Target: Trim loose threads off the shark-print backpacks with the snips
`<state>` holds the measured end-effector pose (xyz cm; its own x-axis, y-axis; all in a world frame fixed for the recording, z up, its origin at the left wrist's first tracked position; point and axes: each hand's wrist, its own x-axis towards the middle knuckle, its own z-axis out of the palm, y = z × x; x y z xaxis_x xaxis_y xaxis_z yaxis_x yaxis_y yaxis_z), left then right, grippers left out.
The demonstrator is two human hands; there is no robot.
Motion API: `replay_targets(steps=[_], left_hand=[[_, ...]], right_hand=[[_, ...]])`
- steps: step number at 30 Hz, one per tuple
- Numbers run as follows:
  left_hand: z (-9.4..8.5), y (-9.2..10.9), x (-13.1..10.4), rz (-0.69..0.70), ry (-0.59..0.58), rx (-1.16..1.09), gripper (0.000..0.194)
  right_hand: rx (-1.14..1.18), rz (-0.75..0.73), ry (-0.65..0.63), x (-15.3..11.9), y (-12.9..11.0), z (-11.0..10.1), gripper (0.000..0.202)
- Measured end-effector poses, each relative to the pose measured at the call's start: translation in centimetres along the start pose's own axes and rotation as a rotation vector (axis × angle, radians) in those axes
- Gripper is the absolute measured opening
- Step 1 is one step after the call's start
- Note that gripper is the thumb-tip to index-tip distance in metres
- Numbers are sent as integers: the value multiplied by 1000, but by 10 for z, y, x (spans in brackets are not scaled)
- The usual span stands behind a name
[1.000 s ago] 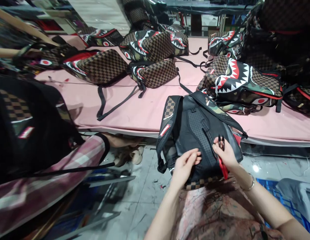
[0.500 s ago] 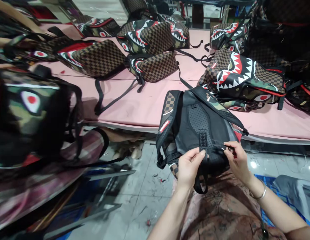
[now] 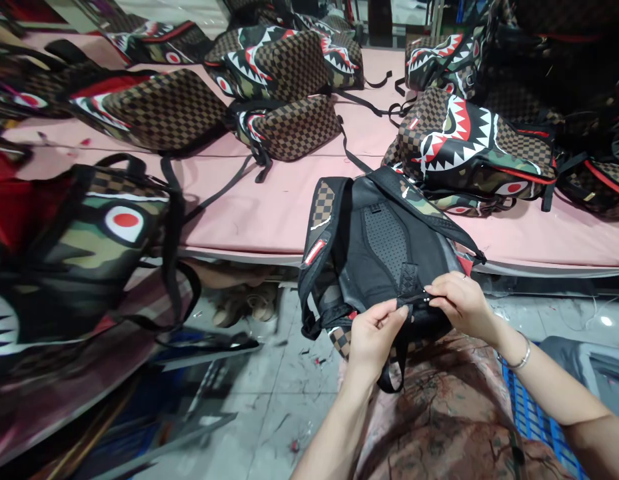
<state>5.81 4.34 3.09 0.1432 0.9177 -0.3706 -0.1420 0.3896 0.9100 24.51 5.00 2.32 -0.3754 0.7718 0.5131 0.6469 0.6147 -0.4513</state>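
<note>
A backpack [image 3: 359,233] rests in front of me, leaning on the table edge, its black padded back panel and shoulder straps facing up. It has brown check and camouflage patches. My left hand [image 3: 374,333] is closed, thumb and finger pinching black webbing at the lower part of the back panel. Close beside it, my right hand [image 3: 459,307] is closed in a pinch at the same spot. Something small and dark with shiny specks shows at its fingertips; I cannot make out what it is. A black webbing loop [image 3: 392,380] hangs below the left hand.
Several check and camouflage backpacks with shark mouths, one a large backpack [image 3: 459,143], lie on the pink table [image 3: 259,213]. Another backpack [image 3: 109,227] sits at left on a person's lap. A blue crate [image 3: 534,407] stands at right. Scraps litter the tiled floor [image 3: 284,373].
My right hand has moved left, closing in on my left hand at the webbing. The backpack at left has turned and come further into view. The view has shifted slightly right.
</note>
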Motion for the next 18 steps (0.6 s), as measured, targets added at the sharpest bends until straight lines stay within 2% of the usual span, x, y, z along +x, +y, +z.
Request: replay_targets(steps=[7, 10, 12, 15, 16, 18], left_hand=[[0, -4, -1, -17, -20, 17, 22], [-2, -4, 0, -70, -53, -103, 23], [-3, -1, 1, -162, -133, -317, 23], [-3, 4, 1, -335, -350, -630, 20], [-2, 5, 1, -382, -418, -687, 19], [3, 3, 0, -443, -496, -719, 20]], right_hand=[[6, 22, -61, 2, -3, -1, 17], [106, 108, -34, -2, -4, -1, 17], [250, 269, 65, -5, -6, 0, 15], [566, 573, 217, -3, -8, 7, 22], [685, 633, 213, -1, -10, 10, 27], [892, 677, 100, 5, -14, 17, 32]])
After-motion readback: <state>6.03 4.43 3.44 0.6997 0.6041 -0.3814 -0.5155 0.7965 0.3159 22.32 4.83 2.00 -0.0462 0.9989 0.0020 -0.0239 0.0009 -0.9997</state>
